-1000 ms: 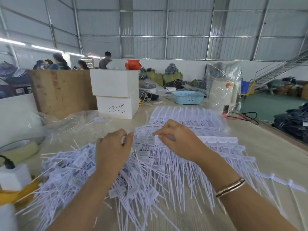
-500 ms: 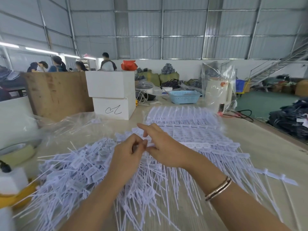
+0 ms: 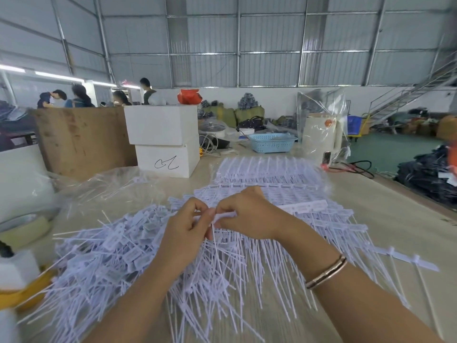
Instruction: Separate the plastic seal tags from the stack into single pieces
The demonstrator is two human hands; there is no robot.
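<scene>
White plastic seal tags cover the table in front of me. A loose pile of single tags [image 3: 103, 253] lies at the left, and joined strips of tags [image 3: 272, 177] are stacked further back. My left hand [image 3: 188, 226] and my right hand [image 3: 244, 214] meet above the pile, thumbs and fingertips close together. Between them they pinch a strip of tags [image 3: 223, 216], whose thin tails hang down below the fingers. My right wrist wears a metal bracelet [image 3: 326, 271].
Two stacked white boxes [image 3: 163, 139] and a brown board [image 3: 81, 139] stand at the back left. A blue basket [image 3: 270, 142] and a white canister [image 3: 319, 134] sit behind the strips. Clear plastic bag [image 3: 108, 184], tape roll [image 3: 22, 226] at left. Several people work beyond.
My hands came together from apart over the pile and now pinch one strip between them. The camera view shifted slightly.
</scene>
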